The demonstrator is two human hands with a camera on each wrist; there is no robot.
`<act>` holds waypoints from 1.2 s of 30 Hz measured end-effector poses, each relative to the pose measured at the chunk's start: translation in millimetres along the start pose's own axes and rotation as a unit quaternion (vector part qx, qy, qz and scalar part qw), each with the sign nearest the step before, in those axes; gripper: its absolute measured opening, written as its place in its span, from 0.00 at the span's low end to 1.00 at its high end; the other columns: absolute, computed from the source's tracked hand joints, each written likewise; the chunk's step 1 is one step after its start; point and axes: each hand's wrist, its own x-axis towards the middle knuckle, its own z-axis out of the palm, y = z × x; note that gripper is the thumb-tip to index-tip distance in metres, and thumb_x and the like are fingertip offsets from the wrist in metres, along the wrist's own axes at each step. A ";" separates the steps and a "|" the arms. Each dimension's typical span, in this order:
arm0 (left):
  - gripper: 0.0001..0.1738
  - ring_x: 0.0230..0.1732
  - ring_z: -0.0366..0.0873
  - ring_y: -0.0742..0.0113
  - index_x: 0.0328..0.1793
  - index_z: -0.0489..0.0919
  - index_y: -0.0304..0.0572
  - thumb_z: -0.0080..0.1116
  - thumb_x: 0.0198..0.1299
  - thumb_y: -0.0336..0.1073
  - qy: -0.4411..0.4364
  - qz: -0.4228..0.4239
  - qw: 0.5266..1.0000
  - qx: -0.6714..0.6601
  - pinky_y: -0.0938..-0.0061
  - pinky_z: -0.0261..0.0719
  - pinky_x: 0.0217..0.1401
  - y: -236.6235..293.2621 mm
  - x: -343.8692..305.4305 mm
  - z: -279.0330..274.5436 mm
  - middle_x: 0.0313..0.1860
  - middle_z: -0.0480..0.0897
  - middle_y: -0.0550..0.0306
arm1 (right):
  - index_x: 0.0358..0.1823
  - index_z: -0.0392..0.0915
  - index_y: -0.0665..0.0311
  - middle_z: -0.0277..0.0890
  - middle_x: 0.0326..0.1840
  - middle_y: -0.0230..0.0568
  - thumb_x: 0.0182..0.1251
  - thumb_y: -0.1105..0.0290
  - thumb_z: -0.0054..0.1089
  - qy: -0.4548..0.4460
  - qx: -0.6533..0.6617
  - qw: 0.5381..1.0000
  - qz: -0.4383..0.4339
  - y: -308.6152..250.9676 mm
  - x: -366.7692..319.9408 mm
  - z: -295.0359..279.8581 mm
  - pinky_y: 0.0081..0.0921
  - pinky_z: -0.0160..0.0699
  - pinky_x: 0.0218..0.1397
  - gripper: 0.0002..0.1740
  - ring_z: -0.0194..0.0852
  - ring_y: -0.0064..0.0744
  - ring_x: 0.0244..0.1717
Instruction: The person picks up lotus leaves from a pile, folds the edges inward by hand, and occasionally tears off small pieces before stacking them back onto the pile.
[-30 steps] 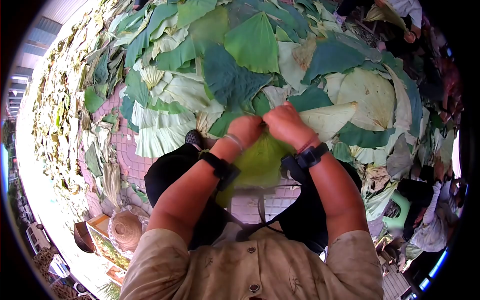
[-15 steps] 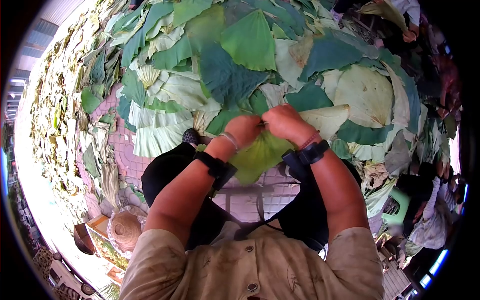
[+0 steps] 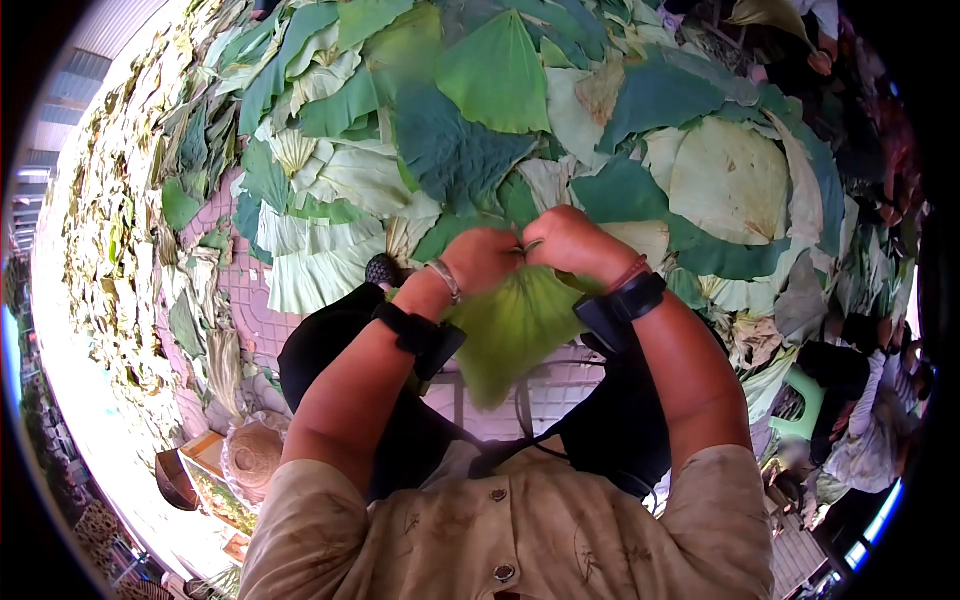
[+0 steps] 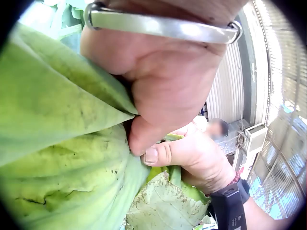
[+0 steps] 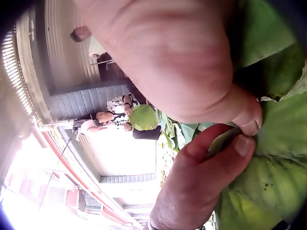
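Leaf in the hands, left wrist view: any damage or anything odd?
The green leaf has a crooked dark line at lower left, perhaps a small tear. Lower right, a pale, speckled section has a ragged edge; it may be another leaf.

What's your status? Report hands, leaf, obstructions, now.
Left hand and right hand close together, both pinching green leaf where it gathers. Leaf hangs below them. No obstruction visible at the hands.
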 end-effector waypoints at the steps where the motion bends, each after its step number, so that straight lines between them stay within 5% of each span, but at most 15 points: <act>1: 0.12 0.38 0.78 0.42 0.36 0.81 0.42 0.56 0.55 0.42 -0.013 -0.003 1.000 -0.010 0.58 0.76 0.41 1.7 -0.1 -2.3 0.34 0.81 0.42 | 0.27 0.81 0.62 0.76 0.25 0.49 0.46 0.66 0.66 0.005 0.029 1.000 -0.008 -0.8 -1.8 -3.4 0.37 0.74 0.34 0.08 0.76 0.51 0.29; 10: 0.16 0.38 0.81 0.50 0.43 0.82 0.39 0.59 0.55 0.42 -0.078 -0.041 0.986 -0.140 0.64 0.77 0.43 -0.7 -2.0 -8.8 0.35 0.82 0.42 | 0.34 0.82 0.69 0.79 0.25 0.48 0.47 0.71 0.67 -0.036 0.163 0.986 0.011 -1.5 -8.6 -16.0 0.27 0.73 0.38 0.12 0.77 0.33 0.28; 13: 0.08 0.34 0.72 0.83 0.42 0.82 0.36 0.58 0.61 0.33 -0.101 -0.062 0.983 -0.140 0.82 0.73 0.38 9.9 -4.7 -20.2 0.31 0.81 0.69 | 0.34 0.82 0.70 0.79 0.25 0.45 0.47 0.71 0.67 -0.045 0.209 0.977 0.023 0.9 -9.7 -15.2 0.26 0.73 0.38 0.12 0.76 0.29 0.29; 24: 0.08 0.35 0.72 0.84 0.44 0.82 0.37 0.60 0.62 0.33 -0.094 -0.074 0.962 -0.244 0.84 0.71 0.40 -4.1 -2.3 -21.5 0.34 0.80 0.72 | 0.33 0.83 0.66 0.79 0.25 0.40 0.48 0.66 0.67 0.002 0.295 0.955 0.024 4.9 -12.5 -19.9 0.24 0.74 0.36 0.13 0.73 0.23 0.27; 36: 0.09 0.39 0.74 0.83 0.46 0.82 0.38 0.60 0.62 0.32 -0.077 -0.059 0.957 -0.275 0.84 0.73 0.46 -1.2 -1.8 -27.9 0.37 0.82 0.70 | 0.37 0.83 0.67 0.81 0.28 0.35 0.51 0.71 0.67 -0.012 0.307 0.950 0.049 -2.9 -14.2 -34.0 0.21 0.73 0.43 0.11 0.74 0.19 0.32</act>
